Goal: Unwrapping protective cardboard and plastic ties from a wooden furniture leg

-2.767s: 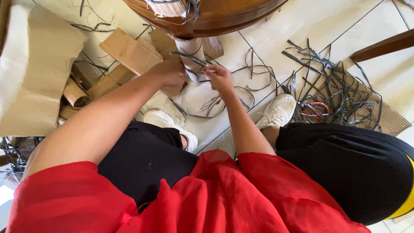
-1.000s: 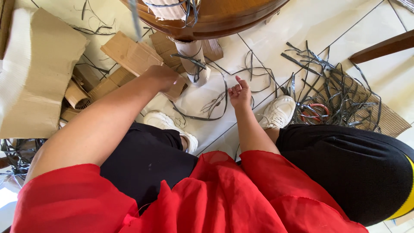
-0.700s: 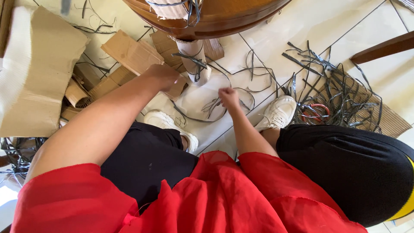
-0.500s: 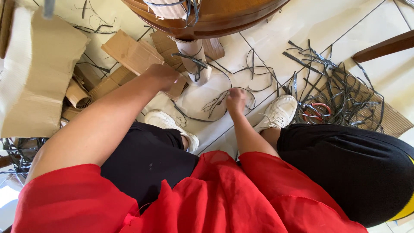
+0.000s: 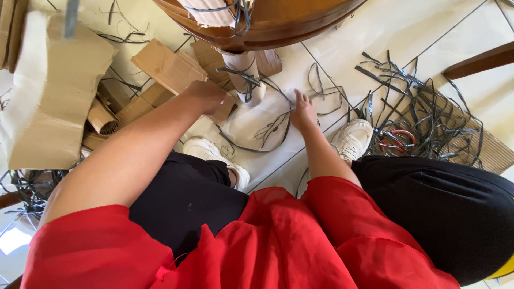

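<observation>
1. Since half a second ago, my right hand (image 5: 303, 111) has slid up the floor from the loose loop of strap toward the white cardboard-wrapped table leg (image 5: 245, 75), and the camera has tipped slightly.
2. Its fingers (image 5: 296, 96) lie spread and flat, touching a thin black plastic strap (image 5: 279, 120) that trails down from the leg; they are not closed round anything.
3. My left hand (image 5: 206, 95) rests curled against a torn piece of brown cardboard (image 5: 170, 68) just beside the leg; I cannot tell whether it grips the cardboard or only presses on it.
4. More black strap is wound round the leg, which stands under the rounded brown wooden counter (image 5: 278, 24) at the top of the view.
5. I see pale glossy floor tiles (image 5: 385, 27) with dark grout lines, sunlit.
6. On the left lies a heap of corrugated cardboard (image 5: 48, 96), flat sheets and rolled pieces.
7. On the right, a tangle of cut black straps (image 5: 423, 115) covers a ribbed cardboard sheet, with red-handled scissors (image 5: 395, 140) lying in it.
8. My two white shoes (image 5: 352, 138) rest on the tiles, one on either side of the trailing strap.
</observation>
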